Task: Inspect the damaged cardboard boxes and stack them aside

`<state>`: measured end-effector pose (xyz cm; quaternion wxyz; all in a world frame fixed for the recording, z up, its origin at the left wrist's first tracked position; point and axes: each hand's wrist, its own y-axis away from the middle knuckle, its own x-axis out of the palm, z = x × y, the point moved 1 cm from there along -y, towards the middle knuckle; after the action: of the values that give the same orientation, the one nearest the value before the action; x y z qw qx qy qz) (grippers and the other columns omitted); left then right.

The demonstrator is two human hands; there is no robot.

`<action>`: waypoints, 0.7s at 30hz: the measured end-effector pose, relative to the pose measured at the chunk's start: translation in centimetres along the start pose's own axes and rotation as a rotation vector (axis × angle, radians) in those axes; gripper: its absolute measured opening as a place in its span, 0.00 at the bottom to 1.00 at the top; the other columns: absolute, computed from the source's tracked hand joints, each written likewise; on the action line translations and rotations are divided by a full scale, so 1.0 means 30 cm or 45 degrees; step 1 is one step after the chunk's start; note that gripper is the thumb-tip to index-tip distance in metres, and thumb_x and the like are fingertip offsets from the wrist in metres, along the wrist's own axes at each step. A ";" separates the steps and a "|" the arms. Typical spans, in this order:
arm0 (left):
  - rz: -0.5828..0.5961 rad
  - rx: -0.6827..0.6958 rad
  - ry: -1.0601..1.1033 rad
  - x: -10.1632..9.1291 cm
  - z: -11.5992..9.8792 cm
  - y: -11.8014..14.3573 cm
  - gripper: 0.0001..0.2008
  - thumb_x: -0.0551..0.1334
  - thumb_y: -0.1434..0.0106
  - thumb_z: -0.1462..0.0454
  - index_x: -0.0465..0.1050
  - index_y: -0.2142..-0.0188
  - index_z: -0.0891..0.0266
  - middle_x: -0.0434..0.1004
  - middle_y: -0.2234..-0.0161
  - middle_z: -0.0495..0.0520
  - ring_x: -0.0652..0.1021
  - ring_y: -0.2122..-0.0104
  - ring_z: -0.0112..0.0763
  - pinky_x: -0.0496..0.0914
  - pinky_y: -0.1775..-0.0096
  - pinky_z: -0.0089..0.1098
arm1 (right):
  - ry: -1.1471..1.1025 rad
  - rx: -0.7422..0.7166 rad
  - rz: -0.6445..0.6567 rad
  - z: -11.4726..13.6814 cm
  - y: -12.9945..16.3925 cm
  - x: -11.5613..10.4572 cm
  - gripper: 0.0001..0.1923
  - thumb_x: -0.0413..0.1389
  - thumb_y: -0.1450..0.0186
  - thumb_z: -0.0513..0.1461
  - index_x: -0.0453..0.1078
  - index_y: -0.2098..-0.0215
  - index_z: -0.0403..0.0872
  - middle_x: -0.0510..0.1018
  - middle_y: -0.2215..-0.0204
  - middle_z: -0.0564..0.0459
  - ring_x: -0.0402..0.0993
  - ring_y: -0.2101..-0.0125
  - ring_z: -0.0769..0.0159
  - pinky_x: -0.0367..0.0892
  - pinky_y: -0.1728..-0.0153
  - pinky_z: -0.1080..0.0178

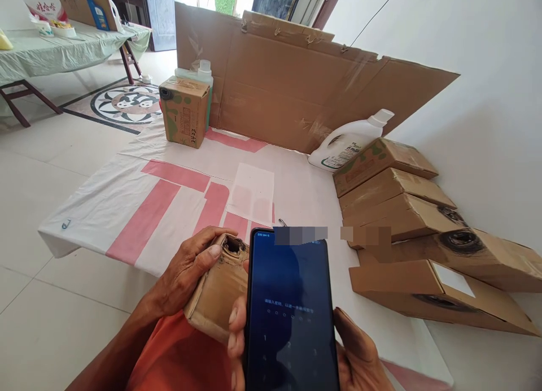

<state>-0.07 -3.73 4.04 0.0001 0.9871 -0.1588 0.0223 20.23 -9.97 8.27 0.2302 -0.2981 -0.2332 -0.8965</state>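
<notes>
My left hand (192,266) is closed around the side of a small brown cardboard box (214,306), thumb on its top edge. A blackened, ragged hole shows in the box near its upper end. In front of it, my right hand (359,357) grips a dark smartphone (292,306), with the thumb along one edge and fingertips wrapped round the other. The lit screen has a number keypad under a row of small circles. The phone covers the right part of the box.
A white table cover (296,193) with pink markings bears a paper sheet (253,193). Several cardboard boxes (423,210) stack at the right, some scorched. Behind stand a white jug (351,142), another box (182,114) and a tall cardboard panel (271,80).
</notes>
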 end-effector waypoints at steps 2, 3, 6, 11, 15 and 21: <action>-0.014 -0.015 0.001 -0.008 0.005 0.004 0.23 0.54 0.22 0.49 0.76 0.40 0.60 0.81 0.42 0.59 0.80 0.47 0.46 0.70 0.43 0.39 | -0.063 0.059 0.046 0.015 -0.001 0.002 0.44 0.45 0.35 0.72 0.85 0.50 0.53 0.89 0.54 0.41 0.89 0.57 0.39 0.80 0.49 0.40; -0.024 -0.032 0.016 -0.015 0.013 0.008 0.23 0.54 0.22 0.49 0.76 0.40 0.60 0.82 0.43 0.59 0.80 0.48 0.46 0.71 0.44 0.39 | -0.054 0.041 0.020 0.022 0.004 -0.009 0.43 0.46 0.36 0.73 0.85 0.50 0.54 0.89 0.56 0.42 0.88 0.58 0.39 0.80 0.48 0.40; -0.062 -0.118 0.118 -0.049 0.054 0.023 0.23 0.56 0.23 0.48 0.75 0.40 0.58 0.84 0.46 0.58 0.81 0.50 0.47 0.72 0.46 0.40 | 0.008 -0.010 -0.069 0.036 0.028 -0.051 0.38 0.53 0.37 0.73 0.84 0.52 0.56 0.89 0.59 0.44 0.87 0.57 0.40 0.81 0.51 0.41; -0.191 -0.244 0.243 -0.112 0.116 0.038 0.27 0.60 0.28 0.44 0.76 0.40 0.58 0.85 0.47 0.60 0.83 0.53 0.51 0.75 0.50 0.41 | -0.208 -0.077 -0.152 0.039 0.061 -0.046 0.40 0.54 0.36 0.71 0.86 0.53 0.48 0.87 0.54 0.39 0.86 0.58 0.47 0.80 0.49 0.50; -0.343 -0.325 0.330 -0.118 0.094 0.035 0.29 0.64 0.33 0.43 0.79 0.44 0.60 0.86 0.50 0.60 0.83 0.55 0.53 0.76 0.54 0.40 | -0.361 -0.106 -0.211 0.038 0.077 -0.040 0.38 0.60 0.37 0.67 0.83 0.44 0.49 0.87 0.56 0.39 0.86 0.61 0.50 0.81 0.59 0.55; -0.414 -0.362 0.386 -0.114 0.072 0.032 0.31 0.65 0.35 0.43 0.79 0.41 0.59 0.86 0.46 0.60 0.82 0.48 0.56 0.76 0.54 0.38 | -0.207 -0.427 -0.584 0.083 0.049 -0.192 0.33 0.62 0.35 0.64 0.85 0.52 0.47 0.89 0.57 0.39 0.89 0.63 0.48 0.85 0.63 0.52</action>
<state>-3.54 -3.59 1.71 0.1663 0.9751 0.0022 0.1470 26.24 -8.16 6.76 -0.0505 -0.3424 -0.1610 -0.9243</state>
